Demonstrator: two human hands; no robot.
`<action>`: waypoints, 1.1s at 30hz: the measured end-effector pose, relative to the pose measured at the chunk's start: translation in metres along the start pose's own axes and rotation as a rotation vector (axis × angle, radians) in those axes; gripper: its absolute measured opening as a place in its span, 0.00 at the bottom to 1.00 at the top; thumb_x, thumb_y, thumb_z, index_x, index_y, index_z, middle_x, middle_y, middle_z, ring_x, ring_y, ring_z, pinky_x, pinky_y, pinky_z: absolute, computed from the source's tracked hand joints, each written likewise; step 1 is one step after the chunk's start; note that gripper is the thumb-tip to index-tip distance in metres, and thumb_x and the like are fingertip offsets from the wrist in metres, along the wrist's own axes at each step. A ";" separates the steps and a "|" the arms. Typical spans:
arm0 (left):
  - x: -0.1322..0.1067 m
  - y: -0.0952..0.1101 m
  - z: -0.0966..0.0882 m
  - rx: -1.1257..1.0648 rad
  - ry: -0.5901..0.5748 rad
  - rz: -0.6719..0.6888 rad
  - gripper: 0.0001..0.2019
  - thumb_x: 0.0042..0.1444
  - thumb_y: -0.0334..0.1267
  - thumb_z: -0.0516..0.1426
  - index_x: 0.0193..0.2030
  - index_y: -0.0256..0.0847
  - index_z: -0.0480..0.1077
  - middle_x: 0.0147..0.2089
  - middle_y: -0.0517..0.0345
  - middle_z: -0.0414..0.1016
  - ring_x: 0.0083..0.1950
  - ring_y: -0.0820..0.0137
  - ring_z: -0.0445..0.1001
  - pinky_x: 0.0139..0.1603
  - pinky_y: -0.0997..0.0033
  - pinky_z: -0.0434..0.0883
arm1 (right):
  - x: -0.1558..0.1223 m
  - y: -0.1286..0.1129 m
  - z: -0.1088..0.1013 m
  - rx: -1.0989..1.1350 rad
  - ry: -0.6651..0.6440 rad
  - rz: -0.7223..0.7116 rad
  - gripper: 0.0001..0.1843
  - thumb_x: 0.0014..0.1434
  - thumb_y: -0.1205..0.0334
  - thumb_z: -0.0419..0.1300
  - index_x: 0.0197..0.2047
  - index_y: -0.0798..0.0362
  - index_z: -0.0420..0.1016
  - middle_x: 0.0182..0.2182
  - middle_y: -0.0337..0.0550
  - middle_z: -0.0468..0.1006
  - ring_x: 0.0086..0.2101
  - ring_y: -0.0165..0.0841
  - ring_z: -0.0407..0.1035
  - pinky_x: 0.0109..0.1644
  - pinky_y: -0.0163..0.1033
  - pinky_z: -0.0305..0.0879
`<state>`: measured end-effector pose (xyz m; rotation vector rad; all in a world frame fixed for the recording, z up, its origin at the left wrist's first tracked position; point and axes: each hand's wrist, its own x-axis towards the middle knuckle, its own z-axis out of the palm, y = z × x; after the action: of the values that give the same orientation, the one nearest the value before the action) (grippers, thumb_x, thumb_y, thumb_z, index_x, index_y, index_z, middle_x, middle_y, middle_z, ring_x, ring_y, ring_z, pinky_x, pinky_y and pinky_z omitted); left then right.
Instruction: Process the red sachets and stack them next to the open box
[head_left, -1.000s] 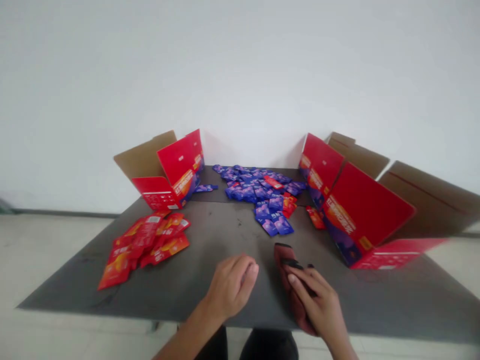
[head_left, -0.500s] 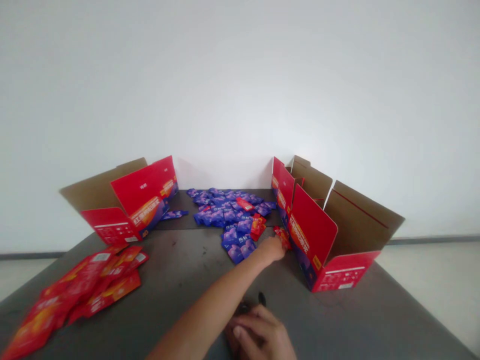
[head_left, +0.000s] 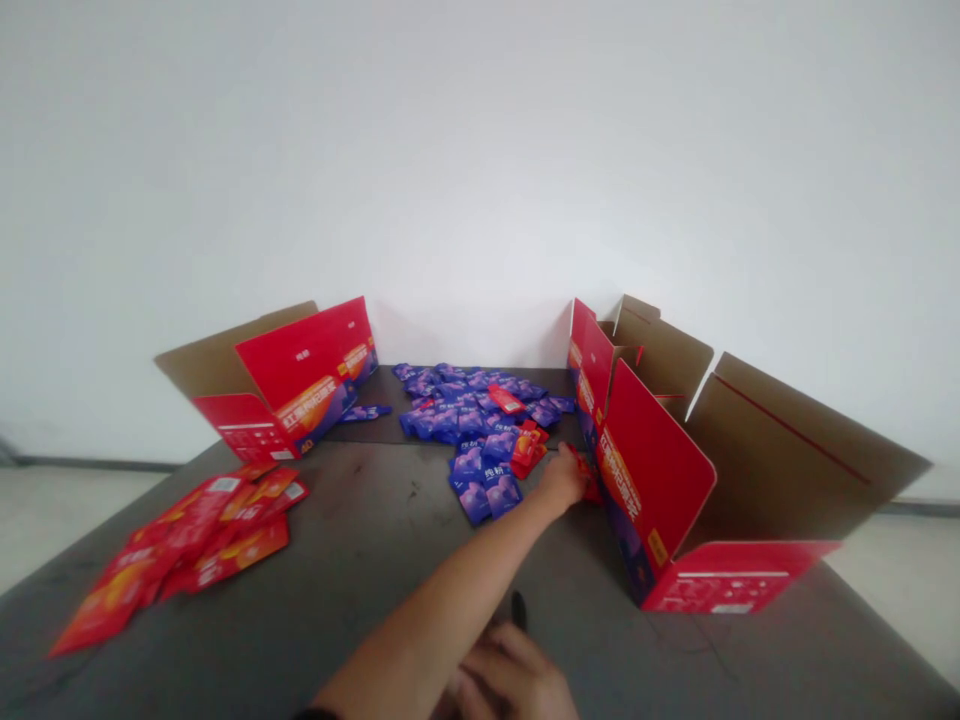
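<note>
My left hand [head_left: 566,482] reaches far forward across the table, its arm crossing over my right hand. Its fingers close on a red sachet [head_left: 591,484] lying against the red box on the right, and they hide part of it. At the bottom edge, my right hand [head_left: 517,675] is blurred, with curled fingers partly covered by the left forearm. A small dark rounded object [head_left: 519,610] sticks up beside its fingers; I cannot make out what it is. Purple sachets [head_left: 484,490] and a red-orange sachet [head_left: 529,447] lie left of my left hand.
A long open red carton [head_left: 660,470] stands on the right, flaps raised. Another open red carton [head_left: 300,370] is at the back left. In front of it lies a spread pile of red sachets [head_left: 202,540]. A heap of purple sachets [head_left: 465,400] lies near the white wall [head_left: 480,180].
My left hand has moved slightly right, over the red sachet beside the carton, and closed on it. The view has shifted a little, while my right hand stays low at the bottom edge.
</note>
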<state>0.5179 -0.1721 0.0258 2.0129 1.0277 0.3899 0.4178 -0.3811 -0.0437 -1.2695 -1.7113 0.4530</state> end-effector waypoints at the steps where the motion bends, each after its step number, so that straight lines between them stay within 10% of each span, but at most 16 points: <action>1: -0.004 0.000 -0.005 0.003 0.007 0.001 0.18 0.68 0.44 0.60 0.60 0.38 0.70 0.59 0.47 0.73 0.55 0.60 0.76 0.55 0.52 0.76 | 0.001 -0.001 -0.003 -0.011 -0.029 -0.011 0.14 0.68 0.49 0.58 0.51 0.34 0.83 0.39 0.40 0.82 0.39 0.32 0.79 0.44 0.31 0.75; 7: -0.061 -0.014 -0.069 -0.058 0.007 0.105 0.14 0.67 0.46 0.57 0.40 0.35 0.75 0.33 0.54 0.75 0.36 0.67 0.75 0.36 0.71 0.72 | 0.002 -0.011 -0.016 -0.035 -0.085 0.021 0.13 0.70 0.50 0.57 0.52 0.34 0.82 0.40 0.38 0.81 0.39 0.29 0.79 0.44 0.28 0.73; 16: -0.254 -0.092 -0.174 -0.342 -0.041 0.007 0.24 0.66 0.63 0.53 0.44 0.40 0.68 0.32 0.59 0.75 0.27 0.73 0.71 0.28 0.75 0.68 | 0.005 -0.029 -0.024 0.057 -0.032 0.161 0.14 0.71 0.49 0.58 0.53 0.37 0.83 0.44 0.40 0.81 0.44 0.30 0.78 0.48 0.28 0.73; 23: -0.323 -0.165 -0.157 -0.203 0.039 -0.192 0.28 0.67 0.52 0.54 0.69 0.43 0.59 0.36 0.59 0.79 0.27 0.69 0.75 0.29 0.73 0.68 | 0.006 -0.031 -0.024 0.034 0.132 0.257 0.18 0.67 0.43 0.61 0.50 0.42 0.85 0.41 0.44 0.82 0.41 0.35 0.79 0.46 0.33 0.75; 33: -0.328 -0.168 -0.132 0.405 0.133 -0.097 0.27 0.73 0.49 0.48 0.76 0.47 0.55 0.49 0.47 0.82 0.45 0.55 0.82 0.44 0.63 0.72 | 0.005 -0.029 -0.023 -0.050 0.113 0.296 0.18 0.66 0.43 0.61 0.52 0.42 0.84 0.45 0.43 0.82 0.45 0.35 0.78 0.49 0.35 0.72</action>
<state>0.1497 -0.3028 0.0044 2.3045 1.3692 0.2829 0.4211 -0.3934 -0.0085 -1.5640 -1.4539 0.5024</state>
